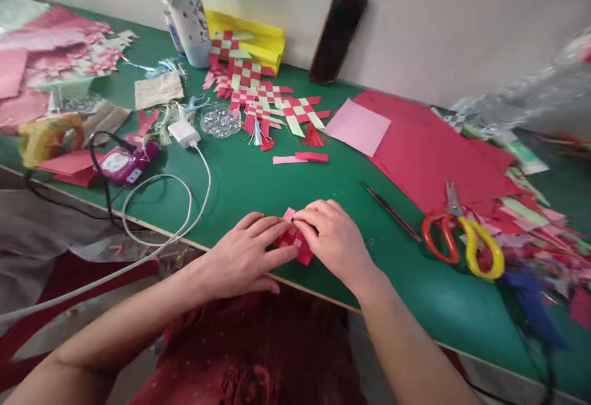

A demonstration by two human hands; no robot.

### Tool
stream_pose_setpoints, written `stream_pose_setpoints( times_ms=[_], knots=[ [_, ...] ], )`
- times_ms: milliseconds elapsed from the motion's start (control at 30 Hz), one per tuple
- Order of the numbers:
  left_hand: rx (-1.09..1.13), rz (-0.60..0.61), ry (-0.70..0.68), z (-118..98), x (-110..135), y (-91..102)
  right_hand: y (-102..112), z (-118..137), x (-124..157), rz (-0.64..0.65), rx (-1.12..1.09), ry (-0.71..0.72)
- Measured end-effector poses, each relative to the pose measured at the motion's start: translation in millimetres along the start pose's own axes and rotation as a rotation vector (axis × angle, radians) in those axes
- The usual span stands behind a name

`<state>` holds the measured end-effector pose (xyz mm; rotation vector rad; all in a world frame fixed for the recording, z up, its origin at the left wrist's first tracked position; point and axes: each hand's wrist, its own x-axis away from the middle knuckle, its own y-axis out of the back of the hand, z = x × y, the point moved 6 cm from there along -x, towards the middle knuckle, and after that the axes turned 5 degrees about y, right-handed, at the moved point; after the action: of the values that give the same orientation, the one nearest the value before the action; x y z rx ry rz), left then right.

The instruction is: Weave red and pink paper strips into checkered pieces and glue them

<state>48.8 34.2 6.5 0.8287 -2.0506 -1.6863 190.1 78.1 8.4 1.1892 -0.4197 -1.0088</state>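
A small red and pink woven paper piece (305, 252) lies near the front edge of the green table, partly hidden under my fingers. My left hand (249, 251) rests flat on its left side, fingers stretched out and slightly apart. From the right, my right hand (335, 239) has thumb and forefinger pinched at the piece's upper edge, close to a pink paper strip (289, 214) that sticks up there. What exactly sits between those fingertips is mostly covered. Beyond both hands lie loose pink and red strips (301, 159).
Finished woven pieces with tassels (300, 109) lie at the back, near a bottle (189, 23) and a phone (339, 39) leaning on the wall. Scissors (455, 226), a pen (390, 211) and red sheets (429, 146) are right. A white cable (207, 177) crosses the left edge.
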Motion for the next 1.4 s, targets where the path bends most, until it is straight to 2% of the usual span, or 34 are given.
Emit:
stream_pose_setpoints(
  times_ms=[333,600,733,900,1200,1400],
  knots=[
    [0.139,-0.068,0.029,9.3,-0.8,-2.5,-0.8,-4.8,0.3,0.001,-0.044,-0.060],
    [0.109,-0.144,-0.008,4.6,9.2,-1.0,0.7,-5.5,0.5,0.002,-0.060,-0.065],
    [0.114,-0.183,0.026,5.8,8.0,3.2,6.6,-7.3,-7.1,-0.002,-0.087,-0.082],
    [0.064,-0.239,0.124,11.7,-0.2,4.7,1.0,-4.3,-22.5,0.107,-0.018,-0.087],
    [0.037,-0.232,0.150,11.5,-2.6,2.3,-8.0,0.6,-24.9,0.141,-0.016,-0.090],
    [0.056,-0.194,0.187,12.7,-3.9,0.4,-10.9,-1.2,-23.3,0.106,-0.030,-0.114]
  ],
)
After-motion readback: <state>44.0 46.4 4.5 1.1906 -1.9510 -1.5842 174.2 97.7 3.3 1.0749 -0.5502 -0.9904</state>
